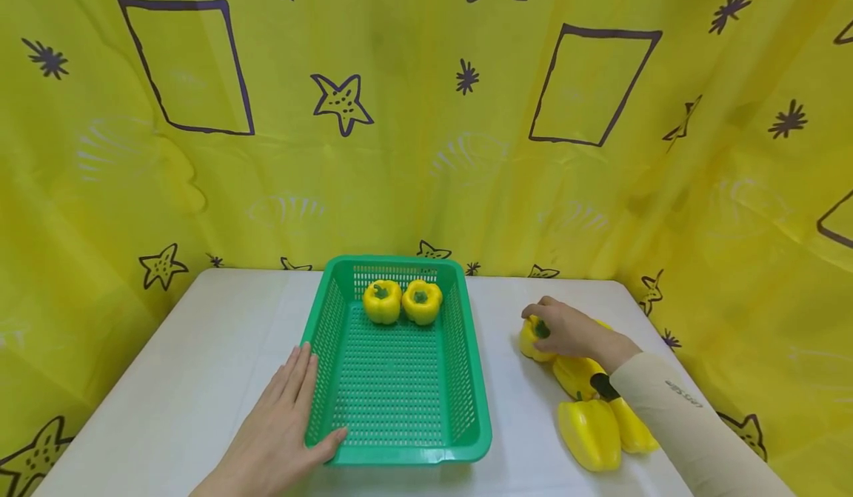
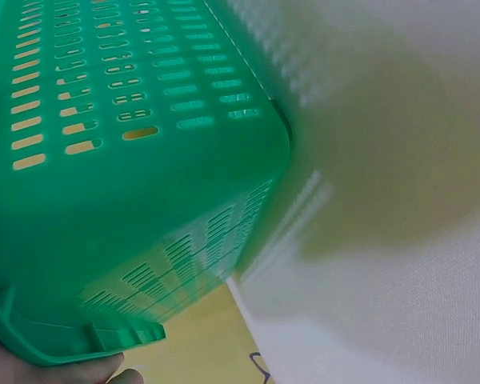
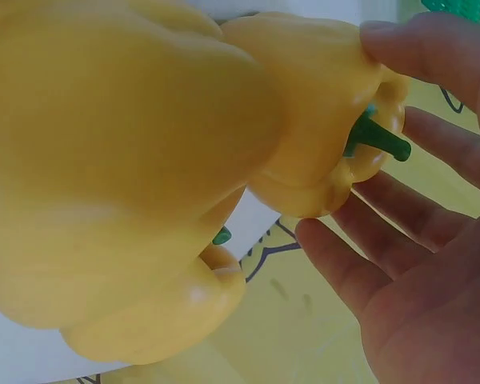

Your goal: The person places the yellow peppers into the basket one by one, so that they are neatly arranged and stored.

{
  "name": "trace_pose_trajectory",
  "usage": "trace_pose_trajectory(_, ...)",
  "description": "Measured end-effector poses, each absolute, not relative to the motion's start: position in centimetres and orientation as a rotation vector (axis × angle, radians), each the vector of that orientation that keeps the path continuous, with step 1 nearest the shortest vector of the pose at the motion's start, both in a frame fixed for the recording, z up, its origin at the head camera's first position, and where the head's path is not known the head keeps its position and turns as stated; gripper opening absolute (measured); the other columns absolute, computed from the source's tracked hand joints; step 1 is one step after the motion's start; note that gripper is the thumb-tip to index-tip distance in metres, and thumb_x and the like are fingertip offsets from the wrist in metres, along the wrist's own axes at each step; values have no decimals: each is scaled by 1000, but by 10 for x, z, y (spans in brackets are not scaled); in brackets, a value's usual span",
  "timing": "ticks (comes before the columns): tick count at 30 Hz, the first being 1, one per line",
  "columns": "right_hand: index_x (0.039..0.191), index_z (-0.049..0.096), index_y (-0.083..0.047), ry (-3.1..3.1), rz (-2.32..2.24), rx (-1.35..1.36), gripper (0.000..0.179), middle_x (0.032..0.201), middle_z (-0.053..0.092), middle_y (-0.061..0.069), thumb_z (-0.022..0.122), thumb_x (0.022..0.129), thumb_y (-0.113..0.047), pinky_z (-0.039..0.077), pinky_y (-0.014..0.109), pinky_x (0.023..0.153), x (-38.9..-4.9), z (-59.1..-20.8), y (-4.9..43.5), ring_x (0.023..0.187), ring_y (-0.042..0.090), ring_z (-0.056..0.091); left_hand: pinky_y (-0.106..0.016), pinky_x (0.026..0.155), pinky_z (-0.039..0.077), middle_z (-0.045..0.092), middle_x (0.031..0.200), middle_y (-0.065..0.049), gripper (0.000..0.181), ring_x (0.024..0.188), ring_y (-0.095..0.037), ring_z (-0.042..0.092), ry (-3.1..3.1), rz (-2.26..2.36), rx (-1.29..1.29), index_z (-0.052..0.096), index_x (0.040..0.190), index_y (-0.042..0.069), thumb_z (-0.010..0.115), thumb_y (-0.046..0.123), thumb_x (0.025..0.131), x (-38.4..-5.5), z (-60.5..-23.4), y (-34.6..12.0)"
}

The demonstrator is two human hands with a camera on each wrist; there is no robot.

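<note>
A green plastic basket (image 1: 400, 455) with slotted walls stands in the middle of the table. Inside, at its far end, two yellow bell peppers sit side by side, a left pepper (image 1: 383, 308) and a right pepper (image 1: 422, 306). My left hand (image 1: 276, 427) rests on the basket's near left rim, fingers straight and thumb over the corner. Over on the right, my right hand (image 1: 571, 332) grips a yellow bell pepper (image 3: 304, 96) around its green-stemmed end, thumb on one side and fingers on the other. More yellow peppers (image 1: 589, 434) lie close by under the wrist.
The peppers form a cluster on the white tabletop (image 1: 513, 438) to the basket's right, partly hidden by the right forearm. A yellow patterned curtain (image 1: 400, 186) hangs behind the table and along its sides.
</note>
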State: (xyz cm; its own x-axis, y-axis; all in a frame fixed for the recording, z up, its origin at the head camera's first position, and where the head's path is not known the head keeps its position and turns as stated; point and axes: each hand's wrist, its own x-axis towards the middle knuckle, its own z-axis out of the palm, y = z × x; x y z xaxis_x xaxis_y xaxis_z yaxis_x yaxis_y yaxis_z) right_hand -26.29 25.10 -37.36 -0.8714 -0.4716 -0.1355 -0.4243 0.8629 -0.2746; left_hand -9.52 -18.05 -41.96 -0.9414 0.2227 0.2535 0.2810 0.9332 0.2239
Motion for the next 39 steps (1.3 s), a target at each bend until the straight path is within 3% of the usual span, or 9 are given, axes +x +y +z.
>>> trace_pose_trajectory(4, 129, 59, -7, 2834, -354, -676, 47, 120, 57, 17, 76, 85, -10, 56, 45, 88, -263, -375, 251, 97, 24, 58, -20, 120, -12, 20, 164, -21, 102, 151, -38, 22, -2887, -394, -359, 28, 153, -5, 62, 64, 86, -95, -419, -180)
trace_pose_trajectory(9, 128, 59, -8, 2840, -355, -676, 45, 119, 58, 16, 75, 86, -11, 55, 45, 89, -264, -377, 252, 96, 23, 58, -7, 108, -22, 20, 164, -21, 103, 151, -39, 22, -2899, -405, -358, 28, 153, -6, 63, 63, 85, -95, -420, -181)
trace_pose_trajectory(16, 127, 59, -7, 2850, -349, -699, 44, 117, 58, 15, 74, 86, -12, 55, 44, 87, -264, -377, 253, 94, 22, 57, -8, 109, -22, 19, 164, -21, 103, 151, -39, 22, -2892, -399, -361, 27, 153, -6, 63, 63, 85, -95, -419, -180)
trace_pose_trajectory(19, 127, 60, -6, 2855, -349, -706, 43, 116, 59, 14, 74, 87, -12, 55, 44, 87, -265, -377, 253, 93, 22, 57, -31, 126, -3, 20, 164, -21, 103, 151, -38, 22, -2889, -401, -359, 27, 153, -6, 63, 64, 85, -96, -419, -180)
trace_pose_trajectory(23, 126, 60, -7, 2856, -353, -704, 43, 116, 59, 14, 74, 86, -12, 55, 44, 87, -265, -377, 253, 93, 22, 57, -54, 116, 32, 22, 163, -21, 103, 150, -38, 24, -2875, -384, -363, 29, 152, -6, 62, 65, 85, -96, -418, -180)
trace_pose_trajectory(26, 126, 60, -7, 2859, -351, -699, 43, 117, 59, 14, 75, 86, -12, 55, 44, 87, -265, -377, 252, 94, 22, 57, -40, 127, 7, 20, 164, -20, 103, 151, -38, 22, -2888, -409, -356, 28, 153, -5, 62, 64, 85, -96, -419, -180)
trace_pose_trajectory(30, 126, 60, -7, 2863, -355, -693, 43, 117, 59, 14, 74, 86, -11, 56, 44, 87, -265, -377, 251, 93, 21, 57, -17, 117, -14, 19, 165, -19, 103, 151, -37, 21, -2897, -428, -345, 27, 154, -4, 62, 64, 85, -95, -419, -180)
trace_pose_trajectory(32, 126, 61, -7, 2863, -360, -687, 43, 117, 59, 14, 74, 86, -11, 56, 44, 88, -265, -377, 251, 93, 21, 57, -30, 125, -3, 22, 163, -21, 102, 150, -38, 24, -2878, -392, -351, 29, 153, -5, 63, 63, 85, -95, -420, -179)
trace_pose_trajectory(39, 126, 61, -7, 2879, -360, -705, 43, 118, 60, 14, 74, 85, -11, 56, 43, 88, -264, -374, 249, 94, 21, 58, -32, 126, -3, 19, 164, -20, 102, 151, -37, 22, -2896, -408, -354, 28, 153, -5, 62, 64, 86, -95, -419, -180)
